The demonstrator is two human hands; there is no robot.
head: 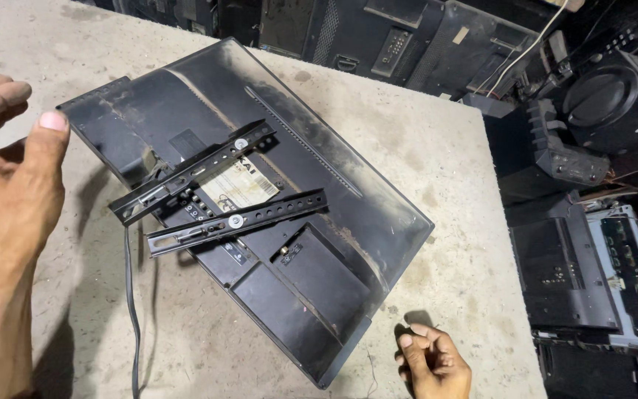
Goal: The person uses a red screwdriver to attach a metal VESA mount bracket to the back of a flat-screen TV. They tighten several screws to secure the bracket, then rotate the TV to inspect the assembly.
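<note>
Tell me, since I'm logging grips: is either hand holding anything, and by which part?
Nothing is held. The left hand hangs open beside the television; the right hand rests curled on the table.

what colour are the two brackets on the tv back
Black metal brackets, dusty, each with a silver bolt; seen in the head view.

TV back panel [311, 185] is black w/ grey dust streaks, its two mounting brackets [193, 174] black w/ silver bolts, label [239, 188] cream w/ dark print, cable [133, 310] black, desk [437, 162] pale grey concrete w/ darker blotches, stacked TV casings [585, 133] behind mostly black.
</note>
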